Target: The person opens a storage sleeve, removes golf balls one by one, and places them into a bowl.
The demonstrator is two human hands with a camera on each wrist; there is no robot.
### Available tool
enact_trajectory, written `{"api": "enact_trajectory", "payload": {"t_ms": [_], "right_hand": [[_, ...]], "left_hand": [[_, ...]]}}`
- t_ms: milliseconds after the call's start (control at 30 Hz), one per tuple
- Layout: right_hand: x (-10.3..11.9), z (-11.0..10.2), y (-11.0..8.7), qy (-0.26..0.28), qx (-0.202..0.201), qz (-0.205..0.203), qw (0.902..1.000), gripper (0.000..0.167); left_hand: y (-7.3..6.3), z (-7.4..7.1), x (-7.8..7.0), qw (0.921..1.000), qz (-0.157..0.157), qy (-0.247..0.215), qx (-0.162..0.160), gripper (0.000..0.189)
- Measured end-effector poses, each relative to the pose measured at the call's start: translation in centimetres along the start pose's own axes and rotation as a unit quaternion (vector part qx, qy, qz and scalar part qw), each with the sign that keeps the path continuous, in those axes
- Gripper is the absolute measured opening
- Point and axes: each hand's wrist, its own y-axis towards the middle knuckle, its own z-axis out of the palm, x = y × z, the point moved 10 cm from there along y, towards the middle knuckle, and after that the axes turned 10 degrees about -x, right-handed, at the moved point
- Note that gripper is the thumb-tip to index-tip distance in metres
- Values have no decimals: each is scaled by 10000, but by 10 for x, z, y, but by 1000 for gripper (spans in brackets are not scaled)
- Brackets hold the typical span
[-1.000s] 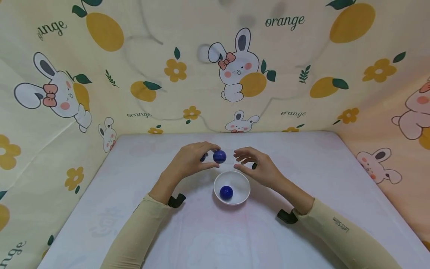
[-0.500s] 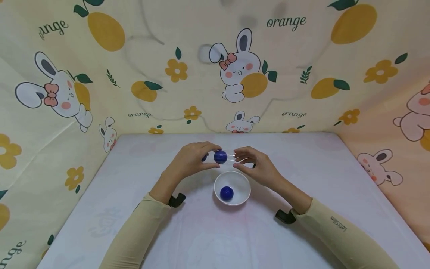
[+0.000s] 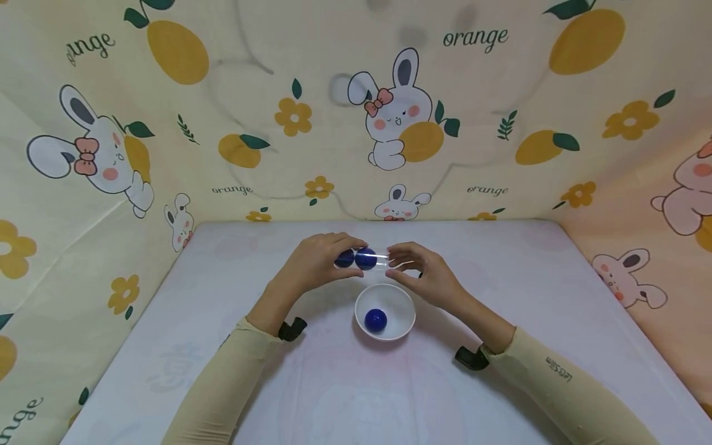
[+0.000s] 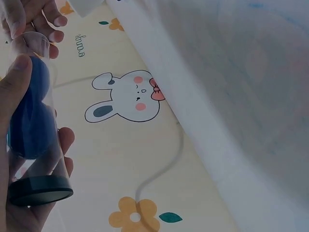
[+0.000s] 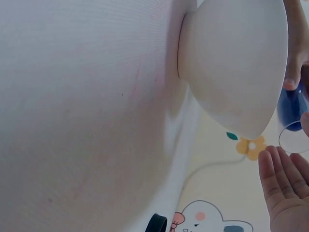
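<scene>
My left hand (image 3: 319, 262) grips a clear tube (image 4: 55, 166) above the table. Its black cap (image 4: 41, 190) shows in the left wrist view. Inside the tube, one blue ball (image 3: 366, 259) and a second blue ball (image 3: 345, 258) lie side by side, the second partly covered by my left fingers. My right hand (image 3: 431, 275) stands at the tube's open end with thumb and fingers apart, close to the rim; whether they touch it is hard to tell. Below the hands, a white bowl (image 3: 403, 309) holds another blue ball (image 3: 376, 320).
A white cloth (image 3: 356, 389) covers the table. Behind it hangs a cream curtain (image 3: 328, 49) printed with rabbits and oranges. Black wrist mounts (image 3: 471, 358) protrude below both forearms. In the right wrist view the bowl's outer side stands close by.
The ball deeper in the tube has shifted right, up against the other one. The tube's clear end has become visible beside my right fingers. Both hands have barely moved.
</scene>
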Motion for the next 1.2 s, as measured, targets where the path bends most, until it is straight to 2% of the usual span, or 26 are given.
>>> {"api": "enact_trajectory", "payload": {"t_ms": [600,933,1200], "right_hand": [[-2,0,0,117,-26,33,9999,50],[-2,1,0,277,-35,-134,9995,50],[-4,3,1,376,-7,-62,9993,48]], "left_hand": [[2,-2,-4,9997,156,169,-24,61],[2,-1,-5,9992,190,324,104,60],[1,-2,-6,9988,200,432,148,62]]}}
